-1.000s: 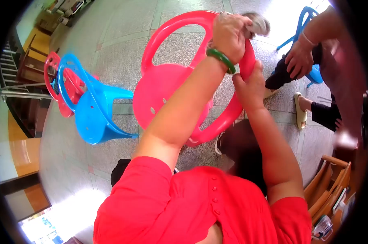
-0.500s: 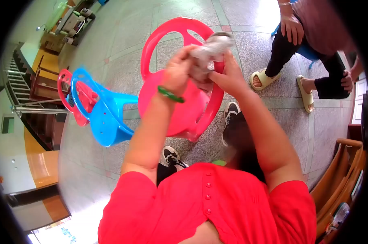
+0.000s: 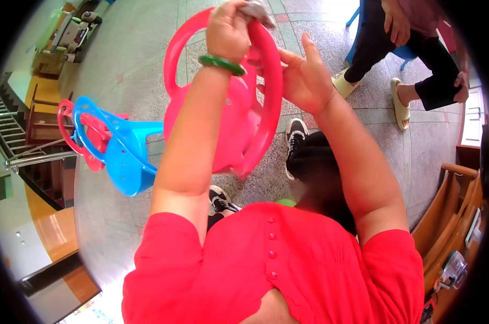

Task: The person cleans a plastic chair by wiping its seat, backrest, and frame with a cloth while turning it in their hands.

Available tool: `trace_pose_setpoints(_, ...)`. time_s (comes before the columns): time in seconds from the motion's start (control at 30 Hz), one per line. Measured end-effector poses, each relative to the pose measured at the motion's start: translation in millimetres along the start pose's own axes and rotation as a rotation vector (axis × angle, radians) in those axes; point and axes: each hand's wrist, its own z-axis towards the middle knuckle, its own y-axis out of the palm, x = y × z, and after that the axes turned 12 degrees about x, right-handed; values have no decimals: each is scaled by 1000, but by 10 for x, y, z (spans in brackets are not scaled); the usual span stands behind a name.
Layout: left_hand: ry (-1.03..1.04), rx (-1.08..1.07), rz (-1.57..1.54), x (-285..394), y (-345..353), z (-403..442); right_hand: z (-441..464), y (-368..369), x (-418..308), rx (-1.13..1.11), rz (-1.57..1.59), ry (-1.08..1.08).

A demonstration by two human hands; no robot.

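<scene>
A pinkish-red plastic chair with a looped, rounded rim stands tilted in front of me. My left hand, with a green bangle at the wrist, is closed on a greyish cloth at the top of the chair's rim. Part of the cloth is hidden under the fingers. On the right side of the rim, my right hand holds the chair. Its fingers reach behind the rim and their tips show through the gap, while the thumb points up.
Left of the chair stand a blue plastic chair and another red one. A person in pale slippers sits at the upper right. Wooden furniture is at the right edge; a staircase railing is at left.
Both hands held the bunched cloth over the chair before. My left hand has carried it up to the top of the rim. My right hand has let go of it and taken hold of the rim.
</scene>
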Motion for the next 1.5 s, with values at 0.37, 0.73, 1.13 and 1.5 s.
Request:
trace_pose_setpoints(0.37,389,-130,257,653,-244,-1393,90,-111,100,-75,78,-121)
trace_pose_setpoints(0.73,165,-400,424,657,-877,-2457,83,79,121,269,-341,-223)
trace_pose_setpoints(1.13,-754,274,-611,409,-1739,-1345,256,188,282,333,-628,-602)
trace_pose_setpoints(1.5,-561,150,-538,680,-1067,-666,-258,418,449,284,-708,-493)
